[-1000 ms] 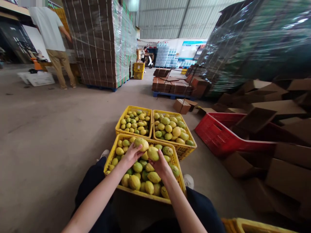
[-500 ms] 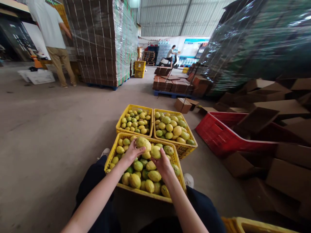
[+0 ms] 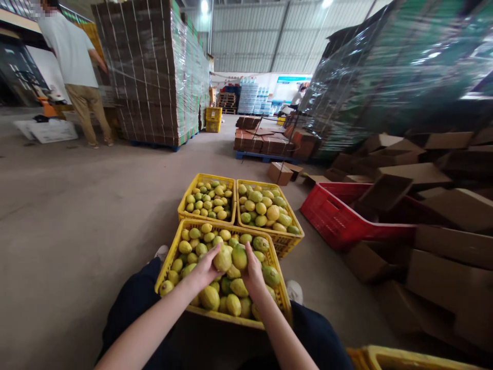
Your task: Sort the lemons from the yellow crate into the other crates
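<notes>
In front of me is a yellow plastic crate [image 3: 231, 318] filled with yellow and green lemons [image 3: 209, 298]. My left hand [image 3: 207, 268] is closed around a yellow lemon [image 3: 222, 260] above the middle of the crate. Close beside it, my right hand [image 3: 252, 270] grips a greener lemon [image 3: 239, 256], thumb and fingers around its right side. The two held fruits are side by side, nearly touching. Behind the near crate stand two more yellow crates of lemons, a left one [image 3: 206, 219] and a right one [image 3: 288, 240].
To the right, a red crate [image 3: 335, 218] holds open cardboard boxes, with more boxes [image 3: 442, 277] piled around it. Wrapped pallet stacks [image 3: 142, 77] rise farther back. A person [image 3: 77, 67] stands at the far left. Another yellow crate edge [image 3: 400, 354] shows at bottom right.
Both hands, each with a lemon, have come lower and slightly nearer to me over the crate. The right-hand lemon now shows a greener side. The view has shifted a little.
</notes>
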`<action>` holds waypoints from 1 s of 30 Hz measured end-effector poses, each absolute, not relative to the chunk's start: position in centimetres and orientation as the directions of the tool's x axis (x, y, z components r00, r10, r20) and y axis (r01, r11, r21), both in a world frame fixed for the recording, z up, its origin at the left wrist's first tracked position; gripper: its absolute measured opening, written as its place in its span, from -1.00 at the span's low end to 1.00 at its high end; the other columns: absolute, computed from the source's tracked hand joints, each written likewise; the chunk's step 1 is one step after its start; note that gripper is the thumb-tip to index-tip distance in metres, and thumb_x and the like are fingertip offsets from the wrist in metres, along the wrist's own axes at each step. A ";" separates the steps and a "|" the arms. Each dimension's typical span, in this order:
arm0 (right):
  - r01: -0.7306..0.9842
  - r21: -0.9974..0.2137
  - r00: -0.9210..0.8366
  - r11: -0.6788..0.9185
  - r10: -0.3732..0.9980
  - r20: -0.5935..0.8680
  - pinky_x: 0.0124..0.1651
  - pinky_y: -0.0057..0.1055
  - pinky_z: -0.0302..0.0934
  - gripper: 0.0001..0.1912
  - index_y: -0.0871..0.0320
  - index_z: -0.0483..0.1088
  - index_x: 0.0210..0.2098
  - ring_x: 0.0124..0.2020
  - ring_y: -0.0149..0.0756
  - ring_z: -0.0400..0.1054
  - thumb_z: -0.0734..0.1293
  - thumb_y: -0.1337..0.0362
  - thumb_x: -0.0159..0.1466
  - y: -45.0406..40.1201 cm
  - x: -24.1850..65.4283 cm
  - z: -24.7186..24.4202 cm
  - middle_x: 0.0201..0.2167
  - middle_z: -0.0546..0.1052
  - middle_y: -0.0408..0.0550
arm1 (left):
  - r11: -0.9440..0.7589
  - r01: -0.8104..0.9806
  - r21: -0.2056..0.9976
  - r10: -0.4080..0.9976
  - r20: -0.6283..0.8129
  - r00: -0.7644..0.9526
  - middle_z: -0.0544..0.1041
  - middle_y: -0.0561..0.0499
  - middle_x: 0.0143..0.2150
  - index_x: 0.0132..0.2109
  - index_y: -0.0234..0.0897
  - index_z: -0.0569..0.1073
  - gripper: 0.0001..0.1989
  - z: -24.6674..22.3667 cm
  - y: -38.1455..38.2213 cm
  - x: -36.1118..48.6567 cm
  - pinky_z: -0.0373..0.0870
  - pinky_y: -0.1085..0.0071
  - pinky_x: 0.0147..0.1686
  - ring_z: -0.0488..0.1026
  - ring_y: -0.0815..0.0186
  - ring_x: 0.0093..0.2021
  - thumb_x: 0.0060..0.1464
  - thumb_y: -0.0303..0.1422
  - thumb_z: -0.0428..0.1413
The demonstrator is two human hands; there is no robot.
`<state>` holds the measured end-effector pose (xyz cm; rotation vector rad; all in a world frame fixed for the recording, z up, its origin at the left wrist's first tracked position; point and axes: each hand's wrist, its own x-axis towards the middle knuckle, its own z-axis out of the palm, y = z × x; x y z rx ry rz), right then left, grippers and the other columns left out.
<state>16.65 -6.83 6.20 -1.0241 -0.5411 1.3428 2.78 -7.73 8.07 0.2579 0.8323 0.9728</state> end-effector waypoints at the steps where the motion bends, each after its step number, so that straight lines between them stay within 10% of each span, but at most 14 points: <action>1: -0.524 -0.845 0.193 -0.107 0.951 -0.240 -0.05 -0.25 0.42 -0.58 0.08 0.57 -0.32 -0.09 -0.06 0.52 0.56 -0.06 -0.05 -6.9 16.3 6.1 -0.28 0.65 -0.05 | 0.572 -0.658 0.490 0.795 -0.530 0.296 0.53 -0.16 0.13 0.32 -0.24 0.30 -0.48 7.9 -7.6 2.8 0.51 0.40 -0.21 0.54 0.17 0.03 0.26 -0.29 0.12; 19: -0.559 -0.828 0.028 -0.041 0.997 -0.069 -0.19 -0.47 0.32 -0.73 0.09 0.55 -0.51 -0.32 -0.31 0.38 0.56 0.05 -0.02 -8.8 14.0 6.5 -0.45 0.52 -0.17 | 0.485 -0.840 0.245 0.766 -0.582 0.273 0.61 -0.09 -0.37 0.03 -0.37 0.47 -0.66 7.6 -7.7 2.3 0.55 0.34 -0.26 0.63 0.11 -0.21 0.23 -0.24 0.03; 30: -0.756 -0.626 0.000 -0.189 0.958 -0.288 -0.30 -0.45 0.39 -0.78 0.14 0.51 -0.53 -0.45 -0.35 0.42 0.55 0.19 -0.09 -9.0 15.0 7.5 -0.51 0.56 -0.16 | 0.488 -0.825 0.284 0.706 -0.684 0.182 0.53 -0.02 -0.45 -0.16 -0.22 0.43 -0.80 7.3 -7.1 3.9 0.56 0.21 -0.20 0.61 0.06 -0.19 0.25 -0.22 0.00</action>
